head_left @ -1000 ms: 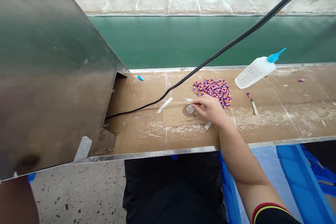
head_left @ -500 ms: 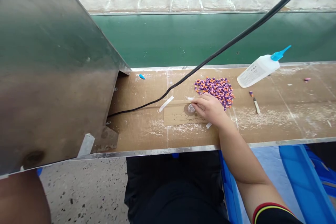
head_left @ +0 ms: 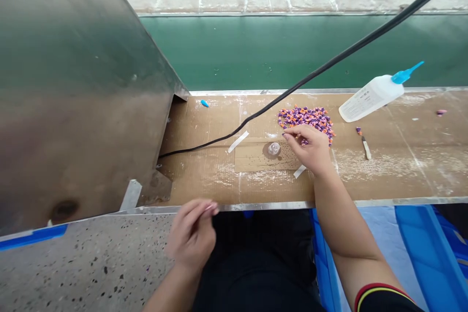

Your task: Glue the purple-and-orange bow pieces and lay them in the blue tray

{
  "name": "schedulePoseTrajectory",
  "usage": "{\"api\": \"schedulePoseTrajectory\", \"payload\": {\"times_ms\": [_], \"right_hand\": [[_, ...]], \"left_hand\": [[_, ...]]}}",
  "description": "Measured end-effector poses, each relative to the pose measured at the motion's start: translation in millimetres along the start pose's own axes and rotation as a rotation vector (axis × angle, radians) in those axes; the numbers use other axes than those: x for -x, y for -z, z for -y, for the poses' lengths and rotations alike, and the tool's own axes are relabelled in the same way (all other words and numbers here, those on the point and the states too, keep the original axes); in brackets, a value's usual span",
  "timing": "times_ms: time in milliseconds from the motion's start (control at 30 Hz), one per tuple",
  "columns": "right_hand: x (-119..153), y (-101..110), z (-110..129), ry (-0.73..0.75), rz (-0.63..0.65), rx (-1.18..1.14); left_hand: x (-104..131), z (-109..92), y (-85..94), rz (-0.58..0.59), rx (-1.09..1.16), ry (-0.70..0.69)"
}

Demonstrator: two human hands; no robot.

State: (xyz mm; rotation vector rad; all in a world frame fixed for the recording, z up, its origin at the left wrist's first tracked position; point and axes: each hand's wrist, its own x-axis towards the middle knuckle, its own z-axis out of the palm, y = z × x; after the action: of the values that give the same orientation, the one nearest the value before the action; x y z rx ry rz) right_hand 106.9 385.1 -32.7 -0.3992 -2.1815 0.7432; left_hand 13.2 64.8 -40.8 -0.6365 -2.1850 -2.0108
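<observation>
My right hand (head_left: pixel 309 146) is above the bench, thumb and fingertips pinched on a tiny dark purple piece (head_left: pixel 284 134). Just left of those fingertips stands a small clear round pot (head_left: pixel 274 148), on a wet patch of a cardboard sheet (head_left: pixel 248 158). Partly behind the hand lies a pile of small purple and orange pieces (head_left: pixel 306 116). My left hand (head_left: pixel 193 231) is closed, in front of the bench edge and over my lap. Something small and pinkish shows at its fingertips, too blurred to name.
A white squeeze bottle with a blue nozzle (head_left: pixel 371 99) leans at the back right. Near it lies a small white-handled tool (head_left: pixel 366 148). A black cable (head_left: pixel 314 74) crosses the bench diagonally. A metal housing (head_left: pixel 91 83) stands at left; a green belt (head_left: pixel 256 48) runs behind.
My right hand has moved from the clear pot to the right, towards the pile, and now pinches a tiny purple piece. My left hand has come into view at the lower left. The view has shifted slightly.
</observation>
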Motion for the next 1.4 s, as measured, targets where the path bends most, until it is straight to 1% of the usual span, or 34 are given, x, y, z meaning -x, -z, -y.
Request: {"api": "schedulePoseTrajectory", "payload": {"times_ms": [67,100,167,200,233,300,400,467,533,633,700,767,867,1000,1133,1233,1333,1400], "right_hand": [[1,-2,-3,-0.053,-0.037,-0.047],[2,-2,-4,-0.084,-0.055,-0.071],[6,0,-2,-0.155,-0.101,-0.112],[10,1,1,-0.188,-0.125,-0.126],[14,2,6,-0.214,-0.145,-0.137],[26,1,19,-0.241,-0.157,-0.159],[48,-8,42,-0.249,-0.13,-0.214],[61,-19,54,-0.26,-0.13,-0.266],[71,-32,62,-0.285,-0.165,-0.314],[79,-48,65,-0.296,-0.258,-0.321],[82,-54,66,-0.254,-0.307,-0.27],[83,-56,67,-0.187,-0.331,-0.207],[84,-55,68,-0.106,-0.352,-0.16],[83,-51,70,-0.065,-0.37,-0.128],[82,-50,71,-0.087,-0.341,-0.081],[83,-52,71,-0.125,-0.33,-0.119],[86,-54,70,-0.164,-0.311,-0.19],[87,-55,70,-0.189,-0.295,-0.207]], "left_hand": [[-4,4,-32.9,0.092,0.175,0.157],[-8,4,-49.7,0.157,0.302,0.315],[-17,3,-77.8,0.174,0.514,0.551],[-22,2,-88.0,0.185,0.58,0.647],[-26,-1,-95.5,0.192,0.625,0.725],[-31,-5,-104.4,0.208,0.669,0.846],[-30,-11,-111.6,0.203,0.703,0.955],[-28,-13,-115.8,0.19,0.712,0.983],[-26,-13,-119.4,0.192,0.726,1.004],[-23,-11,-121.9,0.256,0.773,1.054],[-21,-9,-122.7,0.299,0.803,1.081],[-18,-8,-124.3,0.294,0.814,1.085],[-14,-8,-129.1,0.24,0.804,1.045],[-11,-8,-135.2,0.22,0.754,0.963],[-10,-6,-136.5,0.204,0.706,0.922],[-10,-4,-135.9,0.191,0.681,0.883],[-8,0,-134.8,0.217,0.663,0.817],[-7,3,-133.8,0.239,0.663,0.803]]}}
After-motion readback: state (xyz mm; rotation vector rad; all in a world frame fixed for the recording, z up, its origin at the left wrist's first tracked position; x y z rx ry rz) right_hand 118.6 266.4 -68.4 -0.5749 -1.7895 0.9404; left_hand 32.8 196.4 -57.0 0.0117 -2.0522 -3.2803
